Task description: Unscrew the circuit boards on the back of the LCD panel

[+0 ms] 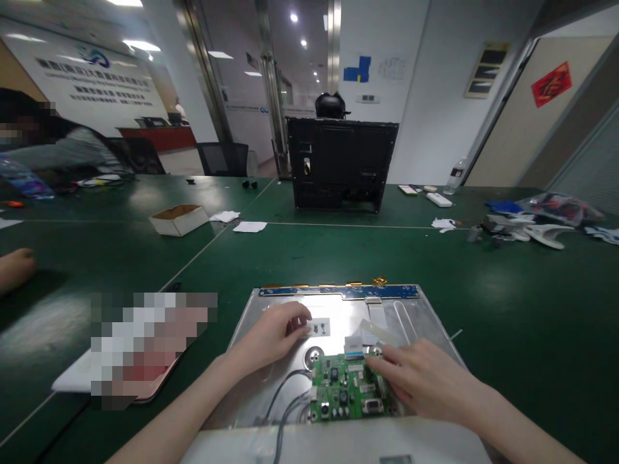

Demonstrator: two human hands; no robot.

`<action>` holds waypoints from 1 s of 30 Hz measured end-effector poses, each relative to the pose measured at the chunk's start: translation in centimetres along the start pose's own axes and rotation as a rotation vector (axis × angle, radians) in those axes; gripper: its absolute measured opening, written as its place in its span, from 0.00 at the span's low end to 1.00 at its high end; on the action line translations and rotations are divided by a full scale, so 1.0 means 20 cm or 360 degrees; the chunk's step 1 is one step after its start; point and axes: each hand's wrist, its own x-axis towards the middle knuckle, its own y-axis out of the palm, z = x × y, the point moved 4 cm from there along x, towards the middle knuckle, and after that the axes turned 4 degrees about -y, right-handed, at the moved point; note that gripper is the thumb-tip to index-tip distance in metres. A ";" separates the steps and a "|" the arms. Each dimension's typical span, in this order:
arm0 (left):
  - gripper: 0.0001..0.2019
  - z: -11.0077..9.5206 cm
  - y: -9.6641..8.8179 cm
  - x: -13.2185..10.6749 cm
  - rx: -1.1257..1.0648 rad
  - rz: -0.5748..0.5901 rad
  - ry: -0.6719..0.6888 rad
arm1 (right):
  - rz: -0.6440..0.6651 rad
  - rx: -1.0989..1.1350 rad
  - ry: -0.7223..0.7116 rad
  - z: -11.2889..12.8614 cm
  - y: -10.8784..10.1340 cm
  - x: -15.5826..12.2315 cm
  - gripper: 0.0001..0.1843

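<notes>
A silver LCD panel (246,338) lies back-side up on the table. A green circuit board (338,386) sits on its near half, with a flat ribbon cable (354,347) at its top edge and dark wires (283,399) at its left. My left hand (275,332) rests over the panel, fingers bent, thumb apart, beside a small pale label (320,327) with dark marks or bits on it. My right hand (420,380) is at the board's upper right; its index finger points at the cable's connector, its thumb is hidden. A translucent strip (380,332) lies beyond it.
A black monitor casing (343,164) stands at the back. Left are an open box (178,220), papers (249,227) and a partly blurred phone-like object (159,380). Bags and scraps (532,222) lie at right. Another person's hand (17,269) shows at the left edge.
</notes>
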 end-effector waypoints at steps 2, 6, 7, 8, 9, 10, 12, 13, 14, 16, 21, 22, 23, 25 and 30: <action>0.04 -0.03 -0.01 -0.02 0.0088 0.0041 0.0123 | 0.0028 -0.0009 -0.0009 0.00 0.00 0.00 0.17; 0.08 -0.07 0.00 -0.05 0.0090 0.0204 0.0311 | 0.0023 -0.0006 -0.0010 -0.01 -0.01 0.00 0.12; 0.09 -0.07 0.01 -0.05 0.0076 0.0234 0.0335 | -0.0003 -0.0041 -0.0027 -0.01 -0.01 0.00 0.14; 0.10 -0.07 0.01 -0.05 0.0065 0.0254 0.0347 | -0.0032 -0.0095 -0.0062 0.00 0.00 0.00 0.18; 0.11 -0.06 0.01 -0.05 0.0053 0.0264 0.0350 | -0.0062 -0.0165 -0.0105 0.01 0.01 -0.01 0.20; 0.12 -0.06 0.01 -0.05 0.0041 0.0267 0.0348 | -0.0098 -0.0247 -0.0153 0.03 0.02 -0.01 0.21; 0.12 -0.05 0.01 -0.05 0.0018 0.0273 0.0345 | -0.0191 -0.0404 -0.0238 0.06 0.04 -0.01 0.18; 0.12 -0.05 0.01 -0.05 0.0011 0.0282 0.0342 | -0.0242 -0.0457 -0.0266 0.07 0.05 -0.02 0.17; 0.11 -0.06 0.00 -0.05 0.0006 0.0292 0.0338 | -0.0284 -0.0484 -0.0282 0.08 0.06 -0.02 0.15; 0.10 -0.07 0.00 -0.05 0.0000 0.0316 0.0321 | -0.0317 -0.0468 -0.0285 0.08 0.07 -0.02 0.15; 0.08 -0.09 -0.01 -0.05 -0.0077 0.0395 0.0256 | -0.0348 -0.0227 -0.0225 0.02 0.03 -0.03 0.20; 0.08 -0.09 -0.01 -0.05 -0.0108 0.0417 0.0250 | -0.0373 -0.0169 -0.0206 0.01 0.02 -0.03 0.21; 0.08 -0.09 -0.01 -0.04 -0.0137 0.0440 0.0243 | -0.0395 -0.0117 -0.0190 0.00 0.01 -0.03 0.22; 0.08 -0.09 -0.01 -0.04 -0.0180 0.0482 0.0220 | -0.0434 -0.0029 -0.0167 -0.01 0.00 -0.03 0.22; 0.09 -0.09 0.00 -0.03 -0.0233 0.0523 0.0171 | -0.0527 0.0175 -0.0084 -0.04 0.00 -0.03 0.21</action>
